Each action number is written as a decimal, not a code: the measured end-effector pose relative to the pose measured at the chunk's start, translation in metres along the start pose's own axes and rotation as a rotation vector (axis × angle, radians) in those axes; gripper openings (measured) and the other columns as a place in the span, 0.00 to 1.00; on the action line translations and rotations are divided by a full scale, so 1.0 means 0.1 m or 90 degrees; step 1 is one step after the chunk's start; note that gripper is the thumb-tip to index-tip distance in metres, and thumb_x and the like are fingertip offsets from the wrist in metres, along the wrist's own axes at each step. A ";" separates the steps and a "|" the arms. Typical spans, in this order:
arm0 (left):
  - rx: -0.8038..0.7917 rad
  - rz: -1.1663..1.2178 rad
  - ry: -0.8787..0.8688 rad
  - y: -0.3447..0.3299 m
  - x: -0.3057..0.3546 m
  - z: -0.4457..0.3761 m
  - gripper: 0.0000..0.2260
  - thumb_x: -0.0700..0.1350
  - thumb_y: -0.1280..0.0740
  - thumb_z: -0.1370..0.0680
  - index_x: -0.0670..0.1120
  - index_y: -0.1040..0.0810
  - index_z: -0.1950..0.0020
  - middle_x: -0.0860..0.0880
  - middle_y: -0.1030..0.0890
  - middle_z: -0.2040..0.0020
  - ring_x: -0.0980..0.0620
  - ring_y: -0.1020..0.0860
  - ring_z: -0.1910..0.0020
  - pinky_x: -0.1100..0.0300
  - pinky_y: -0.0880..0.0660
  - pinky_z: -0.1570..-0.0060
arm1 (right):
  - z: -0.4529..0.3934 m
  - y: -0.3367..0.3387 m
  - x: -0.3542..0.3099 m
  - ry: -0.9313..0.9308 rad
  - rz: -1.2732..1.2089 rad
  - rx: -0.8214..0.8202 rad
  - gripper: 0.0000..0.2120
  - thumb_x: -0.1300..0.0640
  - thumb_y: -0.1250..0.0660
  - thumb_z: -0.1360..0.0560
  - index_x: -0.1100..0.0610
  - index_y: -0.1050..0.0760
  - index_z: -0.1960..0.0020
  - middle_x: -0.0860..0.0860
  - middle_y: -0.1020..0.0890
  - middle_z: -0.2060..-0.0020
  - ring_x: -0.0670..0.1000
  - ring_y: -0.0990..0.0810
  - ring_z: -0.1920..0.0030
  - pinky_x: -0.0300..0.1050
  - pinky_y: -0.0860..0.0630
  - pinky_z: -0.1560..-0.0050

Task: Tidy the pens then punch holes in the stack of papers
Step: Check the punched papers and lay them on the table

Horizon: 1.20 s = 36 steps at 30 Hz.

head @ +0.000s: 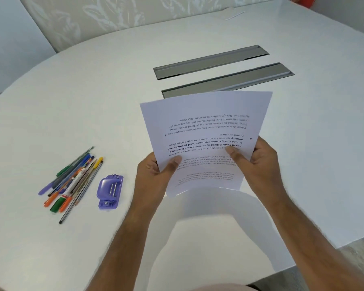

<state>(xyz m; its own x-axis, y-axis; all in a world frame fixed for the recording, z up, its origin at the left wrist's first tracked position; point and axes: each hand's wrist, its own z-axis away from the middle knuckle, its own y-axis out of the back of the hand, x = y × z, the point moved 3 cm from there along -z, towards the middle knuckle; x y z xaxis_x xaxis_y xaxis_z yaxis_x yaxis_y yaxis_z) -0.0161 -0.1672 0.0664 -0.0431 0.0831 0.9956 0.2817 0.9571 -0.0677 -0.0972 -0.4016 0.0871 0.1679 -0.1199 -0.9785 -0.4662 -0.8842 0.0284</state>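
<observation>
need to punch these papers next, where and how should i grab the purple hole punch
Take the purple hole punch across its long sides near the middle, coming straight down from above. It lies flat on the table, long axis running toward and away from the person, its right side clear. The pens lie close on its left, so keep fingers tight there. Both hands, left hand and right hand, hold the papers.

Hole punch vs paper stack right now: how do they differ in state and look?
The hole punch lies untouched on the table, beside the pens; the paper stack is lifted off the table, gripped by the left hand and right hand. The punch is purple, small and rigid; the stack is white, printed, far larger and bowed. The stack is tilted up toward the camera; the punch sits flat.
</observation>
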 end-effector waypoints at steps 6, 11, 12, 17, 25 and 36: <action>0.007 0.032 -0.005 0.01 0.03 -0.02 0.08 0.47 0.26 0.19 0.53 0.14 0.41 0.52 0.11 0.44 0.55 0.13 0.48 0.66 0.19 0.53 | -0.04 0.04 0.02 0.002 -0.055 -0.021 0.11 0.58 0.26 0.20 0.49 0.19 0.40 0.46 0.12 0.43 0.49 0.12 0.45 0.40 0.16 0.48; 0.031 0.149 -0.040 0.00 0.17 -0.08 0.11 0.44 0.25 0.20 0.50 0.14 0.38 0.48 0.13 0.39 0.50 0.14 0.42 0.59 0.19 0.44 | -0.14 0.12 0.01 0.006 -0.049 0.003 0.11 0.52 0.21 0.25 0.47 0.20 0.46 0.49 0.11 0.45 0.51 0.12 0.45 0.43 0.16 0.44; 0.030 0.179 -0.044 0.00 0.19 -0.09 0.11 0.44 0.26 0.20 0.51 0.15 0.38 0.47 0.13 0.37 0.49 0.15 0.39 0.56 0.19 0.42 | -0.15 0.14 0.03 0.005 -0.043 0.016 0.14 0.50 0.20 0.27 0.45 0.21 0.46 0.49 0.12 0.44 0.51 0.13 0.45 0.42 0.17 0.44; -0.001 0.304 -0.053 -0.05 0.25 -0.12 0.16 0.39 0.31 0.17 0.52 0.18 0.32 0.46 0.17 0.31 0.46 0.19 0.31 0.52 0.21 0.36 | -0.12 0.10 0.32 -0.178 -0.185 0.036 0.30 0.42 0.14 0.37 0.41 0.22 0.40 0.51 0.14 0.40 0.57 0.15 0.41 0.56 0.16 0.56; -0.009 0.371 -0.025 -0.11 0.12 -0.06 0.17 0.36 0.30 0.19 0.51 0.17 0.33 0.46 0.17 0.31 0.47 0.20 0.30 0.53 0.21 0.35 | -0.04 -0.15 0.42 -0.144 -0.468 -0.035 0.22 0.64 0.26 0.22 0.51 0.21 0.30 0.55 0.19 0.30 0.55 0.19 0.31 0.47 0.20 0.37; 0.125 0.185 -0.028 0.63 0.14 -0.03 0.10 0.48 0.19 0.27 0.52 0.13 0.47 0.49 0.10 0.50 0.53 0.13 0.51 0.60 0.17 0.49 | -0.31 0.41 0.24 -0.036 -0.172 0.099 0.13 0.57 0.22 0.25 0.53 0.15 0.41 0.53 0.12 0.41 0.53 0.14 0.42 0.50 0.19 0.40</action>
<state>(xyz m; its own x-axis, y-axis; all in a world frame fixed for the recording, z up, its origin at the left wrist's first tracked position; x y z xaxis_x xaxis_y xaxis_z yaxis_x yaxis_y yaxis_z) 0.0038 -0.1063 0.0766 -0.0312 0.3681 0.9293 0.0993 0.9263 -0.3636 -0.0857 -0.4549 0.0711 0.2575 0.1390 -0.9562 -0.5394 -0.8004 -0.2616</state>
